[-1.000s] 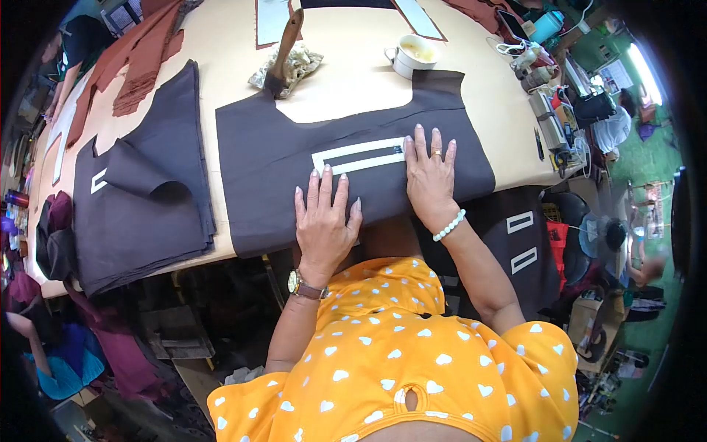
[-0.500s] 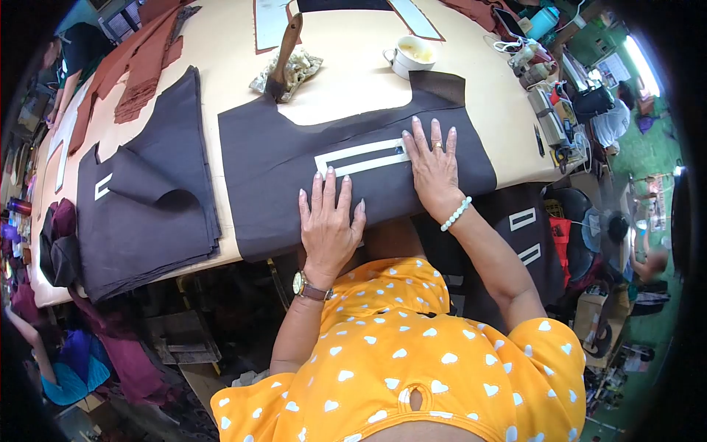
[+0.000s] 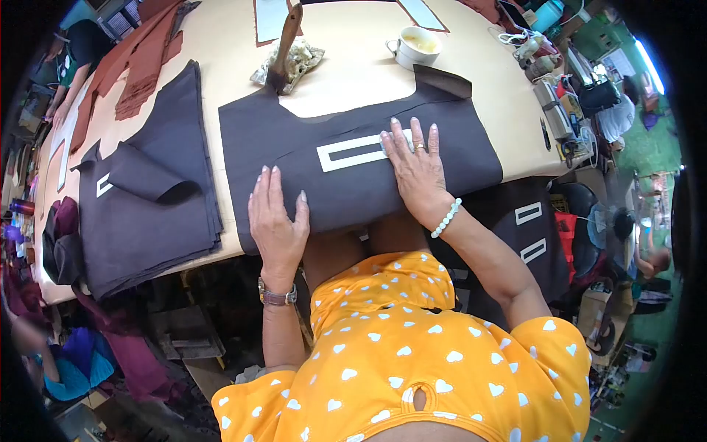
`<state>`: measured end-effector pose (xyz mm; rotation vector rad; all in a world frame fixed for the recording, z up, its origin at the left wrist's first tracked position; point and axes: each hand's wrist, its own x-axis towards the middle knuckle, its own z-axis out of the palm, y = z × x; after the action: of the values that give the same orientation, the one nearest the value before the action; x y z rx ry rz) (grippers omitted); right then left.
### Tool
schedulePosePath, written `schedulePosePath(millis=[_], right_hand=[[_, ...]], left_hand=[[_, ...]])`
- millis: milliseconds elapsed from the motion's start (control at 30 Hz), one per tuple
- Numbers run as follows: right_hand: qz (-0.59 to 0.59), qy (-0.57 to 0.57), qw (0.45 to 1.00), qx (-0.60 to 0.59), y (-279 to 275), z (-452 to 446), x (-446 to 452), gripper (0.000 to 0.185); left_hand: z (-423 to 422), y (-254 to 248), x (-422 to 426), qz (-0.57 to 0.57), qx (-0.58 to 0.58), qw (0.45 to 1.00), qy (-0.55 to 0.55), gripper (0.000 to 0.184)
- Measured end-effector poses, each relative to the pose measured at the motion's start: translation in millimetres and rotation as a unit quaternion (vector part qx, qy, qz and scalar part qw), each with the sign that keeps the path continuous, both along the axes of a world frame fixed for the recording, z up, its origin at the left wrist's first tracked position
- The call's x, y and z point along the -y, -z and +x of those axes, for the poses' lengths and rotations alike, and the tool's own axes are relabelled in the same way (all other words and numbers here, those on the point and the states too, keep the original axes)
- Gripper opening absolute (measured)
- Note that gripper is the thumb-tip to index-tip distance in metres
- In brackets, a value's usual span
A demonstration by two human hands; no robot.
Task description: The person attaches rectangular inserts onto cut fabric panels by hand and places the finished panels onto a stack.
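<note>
A dark fabric piece (image 3: pixel 294 191) lies on the table under both hands. My left hand (image 3: pixel 277 221) rests on its lower left part near the front edge, fingers extended, holding nothing. My right hand (image 3: pixel 418 166) lies flat with spread fingers, its fingertips covering the right end of a white rectangular frame (image 3: pixel 331 160) on the fabric. Behind the fabric a wooden-handled brush (image 3: pixel 283 48) leans on a crumpled, mottled lump (image 3: pixel 303 65). A white cup (image 3: pixel 416 48) with yellowish contents stands close to the fabric's upper right flap, which is folded over.
Stacked dark fabric pieces (image 3: pixel 147 221) lie at the left, rust-coloured cloth (image 3: pixel 140 81) beyond them. Dark fabric with two white frames (image 3: pixel 527 214) hangs at the right front. Boxes, cables and a black pouch (image 3: pixel 598 96) crowd the right edge. Other people are at both sides.
My left hand has moved left, away from the white frame. My right hand has shifted left over the frame's right end. The fabric's upper right flap has folded over more.
</note>
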<state>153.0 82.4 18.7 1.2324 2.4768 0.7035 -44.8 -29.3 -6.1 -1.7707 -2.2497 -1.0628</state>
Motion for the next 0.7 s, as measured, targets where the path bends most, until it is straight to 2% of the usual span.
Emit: schedulePosePath(millis=[233,267,533,700], right_hand=[[-0.025,-0.049,0.998,-0.030,-0.4,-34.9,14.7,0.057],[-0.024,-0.061,0.996,-0.064,3.4,-39.6,16.2,0.059],[-0.004,-0.092,0.995,-0.043,5.4,-71.8,27.2,0.058],[-0.040,-0.116,0.987,-0.104,9.2,-69.4,25.0,0.057]], left_hand=[[-9.9,6.4,3.2,0.002,-0.010,1.000,-0.030,0.047],[-10.3,7.5,3.4,0.002,-0.013,0.999,-0.030,0.047],[-8.3,11.1,2.1,0.006,-0.046,0.998,-0.040,0.044],[-8.6,11.6,2.4,0.005,-0.057,0.997,-0.043,0.042]])
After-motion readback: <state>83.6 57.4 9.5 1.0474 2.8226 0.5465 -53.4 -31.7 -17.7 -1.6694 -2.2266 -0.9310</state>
